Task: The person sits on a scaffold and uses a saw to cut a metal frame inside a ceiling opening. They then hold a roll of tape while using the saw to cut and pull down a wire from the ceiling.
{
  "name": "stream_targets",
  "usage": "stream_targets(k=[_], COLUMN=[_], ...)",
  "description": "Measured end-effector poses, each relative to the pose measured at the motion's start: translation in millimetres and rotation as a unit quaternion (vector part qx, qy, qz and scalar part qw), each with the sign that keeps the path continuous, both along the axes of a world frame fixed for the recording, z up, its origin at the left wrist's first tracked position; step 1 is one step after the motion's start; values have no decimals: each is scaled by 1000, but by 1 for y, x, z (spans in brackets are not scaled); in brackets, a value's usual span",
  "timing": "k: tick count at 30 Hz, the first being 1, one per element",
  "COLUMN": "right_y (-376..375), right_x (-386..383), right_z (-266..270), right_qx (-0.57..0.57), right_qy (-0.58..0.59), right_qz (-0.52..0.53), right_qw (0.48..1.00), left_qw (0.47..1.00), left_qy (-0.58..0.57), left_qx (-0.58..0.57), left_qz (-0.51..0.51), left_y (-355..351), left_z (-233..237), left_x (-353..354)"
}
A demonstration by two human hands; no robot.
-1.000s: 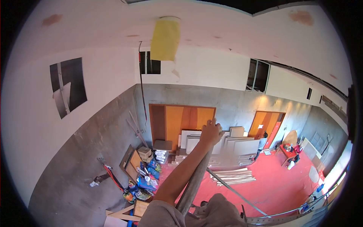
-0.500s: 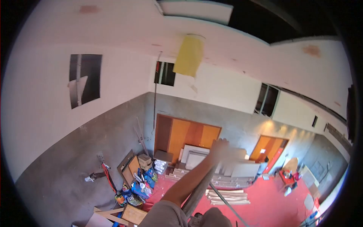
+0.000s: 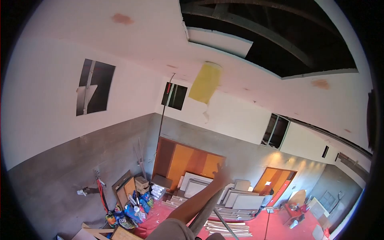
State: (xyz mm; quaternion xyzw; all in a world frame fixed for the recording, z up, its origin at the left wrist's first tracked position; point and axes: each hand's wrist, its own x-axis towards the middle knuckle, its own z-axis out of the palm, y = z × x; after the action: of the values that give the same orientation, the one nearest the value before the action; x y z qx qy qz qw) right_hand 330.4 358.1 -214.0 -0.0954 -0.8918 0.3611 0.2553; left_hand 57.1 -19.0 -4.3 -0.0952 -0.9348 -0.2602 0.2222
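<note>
My left hand (image 3: 222, 175) is stretched out in front of me at the end of a bare forearm (image 3: 196, 200), which comes out of a grey-brown sleeve (image 3: 172, 230). Motion smears the fingers, and I cannot tell what they hold, if anything. In this view the hand overlaps the right edge of a wide orange-brown wooden door (image 3: 192, 158). Close alongside the forearm runs a long greyish shape (image 3: 205, 216). A thin metal bar (image 3: 226, 224) slants down to its right. My right hand does not show.
Far below, the red floor (image 3: 276, 228) carries stacked boards (image 3: 242, 200) and pale strips (image 3: 228, 229). Bags (image 3: 134, 212) lie by the left wall. Overhead are a dark ceiling opening (image 3: 276, 36) and a hanging yellow sheet (image 3: 206, 83). A person (image 3: 267, 198) stands by the farther door.
My view has tilted upward, so more of the ceiling opening shows and the room sits lower. The blurred left hand has shifted left and down in the picture.
</note>
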Motion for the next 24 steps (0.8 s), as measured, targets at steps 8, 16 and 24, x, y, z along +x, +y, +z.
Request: stream_targets(k=[8, 16, 24], right_y=[-92, -176, -277], right_x=[-69, -115, -144], right_z=[242, 421, 529], right_qx=[-58, 161, 283], right_qy=[158, 363, 471], right_qz=[135, 195, 151], right_qw=[977, 897, 822], left_qw=[939, 966, 952], left_qy=[-234, -161, -161], left_qx=[247, 160, 225], left_qz=[-55, -125, -128], left_y=[-15, -24, -23], left_z=[-47, -41, -53], left_x=[-57, -51, -59])
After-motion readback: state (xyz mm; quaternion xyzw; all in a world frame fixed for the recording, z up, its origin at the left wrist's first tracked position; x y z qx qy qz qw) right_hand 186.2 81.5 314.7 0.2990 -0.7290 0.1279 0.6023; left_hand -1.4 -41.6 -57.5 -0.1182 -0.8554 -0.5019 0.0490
